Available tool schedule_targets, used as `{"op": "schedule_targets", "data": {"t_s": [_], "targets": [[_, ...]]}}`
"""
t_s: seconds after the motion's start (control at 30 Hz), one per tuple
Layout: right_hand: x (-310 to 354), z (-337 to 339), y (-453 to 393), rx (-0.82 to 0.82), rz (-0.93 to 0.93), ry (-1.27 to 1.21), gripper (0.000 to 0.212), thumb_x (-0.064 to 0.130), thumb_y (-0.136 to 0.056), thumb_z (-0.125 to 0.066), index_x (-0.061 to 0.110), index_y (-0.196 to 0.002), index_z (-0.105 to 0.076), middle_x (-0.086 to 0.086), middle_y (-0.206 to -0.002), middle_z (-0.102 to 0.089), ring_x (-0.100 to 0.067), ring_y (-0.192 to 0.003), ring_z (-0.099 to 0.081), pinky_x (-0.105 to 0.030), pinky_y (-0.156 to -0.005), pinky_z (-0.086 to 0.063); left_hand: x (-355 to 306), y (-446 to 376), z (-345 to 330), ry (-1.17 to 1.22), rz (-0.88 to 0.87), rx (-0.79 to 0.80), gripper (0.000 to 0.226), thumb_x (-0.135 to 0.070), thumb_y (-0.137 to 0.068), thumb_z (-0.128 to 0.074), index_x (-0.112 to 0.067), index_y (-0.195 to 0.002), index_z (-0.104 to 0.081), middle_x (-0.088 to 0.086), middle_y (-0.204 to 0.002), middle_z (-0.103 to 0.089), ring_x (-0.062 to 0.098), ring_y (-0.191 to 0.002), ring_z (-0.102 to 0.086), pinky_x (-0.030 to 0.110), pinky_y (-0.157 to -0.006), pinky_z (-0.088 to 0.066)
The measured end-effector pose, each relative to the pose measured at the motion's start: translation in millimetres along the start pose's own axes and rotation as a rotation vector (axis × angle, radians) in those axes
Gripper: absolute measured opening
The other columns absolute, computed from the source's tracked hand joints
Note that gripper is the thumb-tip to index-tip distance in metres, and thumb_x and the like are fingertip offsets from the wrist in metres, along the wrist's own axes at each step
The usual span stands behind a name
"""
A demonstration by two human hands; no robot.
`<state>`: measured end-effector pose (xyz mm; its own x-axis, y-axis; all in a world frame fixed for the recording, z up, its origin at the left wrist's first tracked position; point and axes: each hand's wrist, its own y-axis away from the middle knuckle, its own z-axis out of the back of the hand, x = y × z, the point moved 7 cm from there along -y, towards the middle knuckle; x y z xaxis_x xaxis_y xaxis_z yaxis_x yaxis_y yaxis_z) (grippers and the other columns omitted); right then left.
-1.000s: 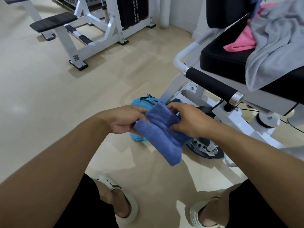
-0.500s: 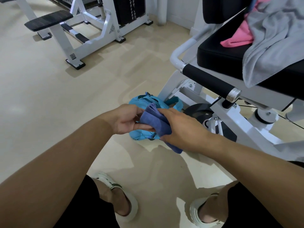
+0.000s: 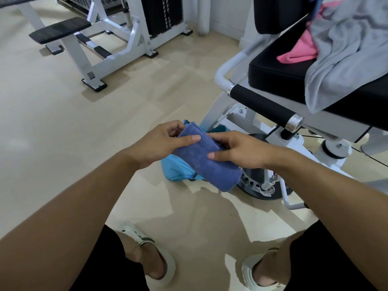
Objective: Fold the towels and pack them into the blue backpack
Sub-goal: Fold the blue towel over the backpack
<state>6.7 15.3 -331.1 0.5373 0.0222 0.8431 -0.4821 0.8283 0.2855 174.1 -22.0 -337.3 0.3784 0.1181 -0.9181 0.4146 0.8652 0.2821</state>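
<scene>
- Your left hand (image 3: 159, 141) pinches the upper end of the blue towel (image 3: 210, 162), thumb flat on top, fingers curled behind it.
- Your right hand (image 3: 235, 150) pinches the towel's right edge, thumb on top, fingers tucked under.
- Towel is a compact folded bundle, held in the air between both hands, directly above the blue backpack (image 3: 176, 169).
- Backpack lies on the floor (image 3: 63, 127) against the base of the white exercise machine (image 3: 222, 80). Can't tell whether its opening is unzipped; the towel and your hands hide it.
- Step looks like the end of folding, about to pack.
- Next move likely calls for one hand freed to spread the backpack mouth while the other keeps the fold tight and lowers the bundle in.
- Still to do: grey towel (image 3: 344, 55) and pink towel (image 3: 298, 51) lie unfolded on the machine's black seat (image 3: 273, 76), grey overlapping pink.
</scene>
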Motion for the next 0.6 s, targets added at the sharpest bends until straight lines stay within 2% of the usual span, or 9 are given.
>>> {"op": "schedule_targets", "data": {"t_s": [0.07, 0.13, 0.3, 0.37, 0.47, 0.53, 0.6], "targets": [[0, -4, 0, 0.016, 0.002, -0.021, 0.045, 0.035, -0.093, -0.073, 0.036, -0.136, -0.058, 0.016, -0.12, -0.071, -0.003, -0.108, -0.068, -0.028, -0.094, -0.056, -1, 0, 0, -0.001, -0.01, 0.011, 0.021, -0.034, -0.088, -0.076, -0.018, -0.099, -0.068, 0.002, -0.105, -0.077, 0.012, -0.099, -0.072, 0.025, -0.084, -0.053], [-4, -8, 0, 0.037, 0.0, 0.003, 0.049, 0.039, -0.089, -0.076, 0.031, -0.134, -0.058, 0.014, -0.119, -0.071, -0.005, -0.108, -0.068, -0.032, -0.096, -0.056, 1, 0, 0, -0.009, 0.005, 0.038, 0.022, -0.032, -0.09, -0.073, -0.015, -0.102, -0.067, 0.003, -0.105, -0.077, 0.016, -0.1, -0.073, 0.026, -0.084, -0.055], [-14, -6, -5, 0.013, -0.011, -0.002, 0.042, 0.026, -0.092, -0.074, 0.023, -0.133, -0.062, 0.009, -0.12, -0.072, -0.01, -0.111, -0.068, -0.038, -0.1, -0.054, 7, -2, 2, 0.014, 0.078, 0.043, 0.034, -0.042, -0.093, -0.068, -0.016, -0.115, -0.067, 0.003, -0.109, -0.077, 0.017, -0.104, -0.073, 0.031, -0.092, -0.056], [-16, -6, -8, -0.001, -0.022, 0.082, 0.039, 0.026, -0.094, -0.072, 0.026, -0.132, -0.061, 0.011, -0.119, -0.071, -0.01, -0.109, -0.068, -0.034, -0.097, -0.054, 12, -5, 1, -0.035, 0.106, 0.038, 0.037, -0.047, -0.095, -0.064, -0.016, -0.114, -0.069, 0.003, -0.107, -0.077, 0.017, -0.103, -0.073, 0.031, -0.09, -0.057], [-22, -8, -13, -0.028, -0.08, 0.231, 0.036, 0.03, -0.098, -0.065, 0.031, -0.133, -0.058, 0.013, -0.116, -0.068, -0.009, -0.103, -0.065, -0.023, -0.084, -0.049, 24, -14, 2, -0.204, 0.137, -0.042, 0.043, -0.051, -0.098, -0.057, -0.011, -0.108, -0.068, 0.009, -0.101, -0.072, 0.017, -0.091, -0.067, 0.032, -0.083, -0.056], [-30, -9, -17, -0.053, -0.134, 0.332, 0.032, 0.03, -0.098, -0.061, 0.03, -0.13, -0.059, 0.009, -0.111, -0.068, -0.014, -0.1, -0.064, -0.027, -0.081, -0.048, 30, -22, 6, -0.287, 0.143, -0.123, 0.035, -0.046, -0.1, -0.055, -0.014, -0.109, -0.067, 0.003, -0.1, -0.07, 0.018, -0.091, -0.064, 0.036, -0.088, -0.055], [-41, -10, -22, -0.053, -0.197, 0.495, 0.033, 0.029, -0.097, -0.059, 0.027, -0.13, -0.057, 0.002, -0.114, -0.069, -0.024, -0.104, -0.064, -0.036, -0.086, -0.051, 32, -31, 13, -0.374, 0.149, -0.184, 0.027, -0.037, -0.102, -0.055, -0.018, -0.119, -0.062, 0.004, -0.105, -0.071, 0.022, -0.09, -0.064, 0.037, -0.088, -0.054]]}}
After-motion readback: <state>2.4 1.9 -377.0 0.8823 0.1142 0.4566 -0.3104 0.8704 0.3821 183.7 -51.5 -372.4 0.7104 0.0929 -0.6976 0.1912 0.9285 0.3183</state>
